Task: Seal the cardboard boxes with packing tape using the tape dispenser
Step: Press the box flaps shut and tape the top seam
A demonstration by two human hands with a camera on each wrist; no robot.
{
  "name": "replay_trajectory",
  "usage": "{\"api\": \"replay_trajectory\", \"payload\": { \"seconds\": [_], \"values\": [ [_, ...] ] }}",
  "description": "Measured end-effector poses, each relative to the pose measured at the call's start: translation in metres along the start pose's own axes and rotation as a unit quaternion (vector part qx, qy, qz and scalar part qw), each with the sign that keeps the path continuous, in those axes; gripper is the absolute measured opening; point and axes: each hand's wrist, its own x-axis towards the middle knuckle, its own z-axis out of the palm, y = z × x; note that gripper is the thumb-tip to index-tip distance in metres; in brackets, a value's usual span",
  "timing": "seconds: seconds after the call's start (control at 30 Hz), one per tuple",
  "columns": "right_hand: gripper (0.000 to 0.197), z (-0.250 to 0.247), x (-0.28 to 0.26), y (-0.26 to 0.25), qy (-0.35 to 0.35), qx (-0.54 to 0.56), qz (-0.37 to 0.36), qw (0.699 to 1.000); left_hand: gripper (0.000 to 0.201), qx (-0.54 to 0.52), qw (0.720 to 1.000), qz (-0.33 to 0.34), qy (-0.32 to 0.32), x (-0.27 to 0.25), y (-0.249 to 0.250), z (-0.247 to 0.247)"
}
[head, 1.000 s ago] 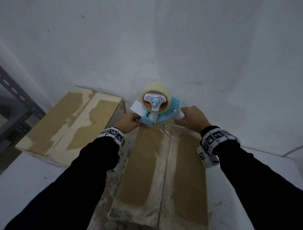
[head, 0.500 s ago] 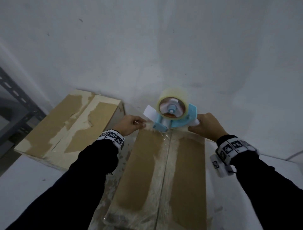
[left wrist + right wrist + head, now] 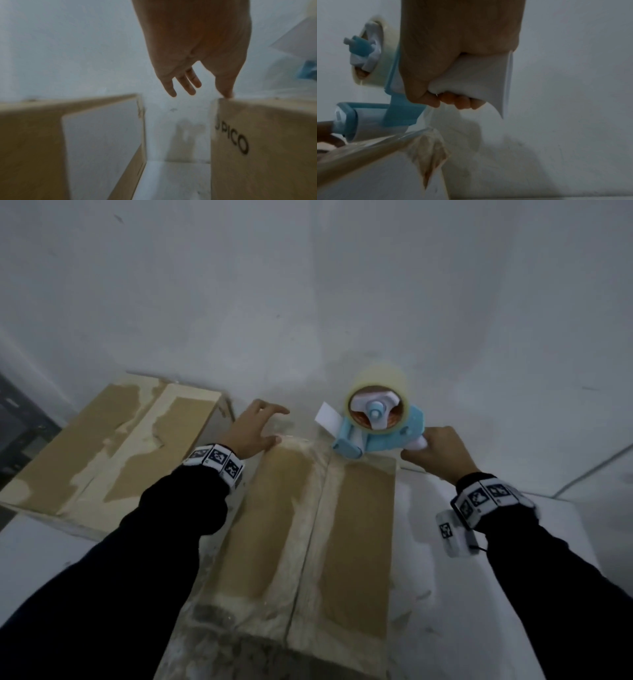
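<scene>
A worn cardboard box (image 3: 294, 529) stands in front of me, its flaps meeting along a centre seam. My right hand (image 3: 440, 455) grips the white handle of the blue tape dispenser (image 3: 376, 422), which carries a clear tape roll and sits at the box's far edge, right of the seam. In the right wrist view my fingers curl round the handle (image 3: 476, 81), and the roller (image 3: 373, 121) lies just above the box edge. My left hand (image 3: 255, 428) is spread at the far left corner, with the thumb touching the box edge (image 3: 226, 100).
A second cardboard box (image 3: 113, 446) with torn surface paper lies to the left, a narrow gap (image 3: 176, 135) between the two. Both rest on a white table (image 3: 479, 594) against a white wall (image 3: 308, 302). A dark metal shelf (image 3: 20, 419) stands at the far left.
The right hand has carried the dispenser to the right along the box's far edge. The left hand has let go near the dispenser's front and spread at the left corner.
</scene>
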Motion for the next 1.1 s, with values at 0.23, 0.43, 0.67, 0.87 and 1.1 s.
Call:
{"api": "replay_trajectory", "payload": {
  "seconds": [0.23, 0.43, 0.67, 0.87, 1.1],
  "values": [
    [0.017, 0.007, -0.016, -0.002, -0.010, 0.059, 0.034, 0.998, 0.068, 0.143, 0.981, -0.028, -0.126, -0.002, 0.051, 0.031],
    [0.030, 0.011, -0.023, 0.005, 0.007, 0.039, 0.038, 0.998, 0.104, 0.132, 0.974, -0.051, -0.176, -0.008, 0.050, 0.043],
    [0.030, 0.010, -0.027, 0.015, 0.014, -0.015, 0.002, 1.000, 0.104, 0.132, 0.975, -0.058, -0.169, -0.006, 0.050, 0.049],
    [0.029, -0.032, -0.058, 0.066, 0.026, 0.073, 0.079, 0.994, 0.106, 0.130, 0.974, -0.075, -0.168, -0.005, 0.050, 0.050],
    [0.035, -0.025, -0.066, 0.083, 0.041, 0.121, 0.113, 0.985, 0.124, 0.146, 0.974, -0.068, -0.158, -0.005, 0.049, 0.052]
  ]
}}
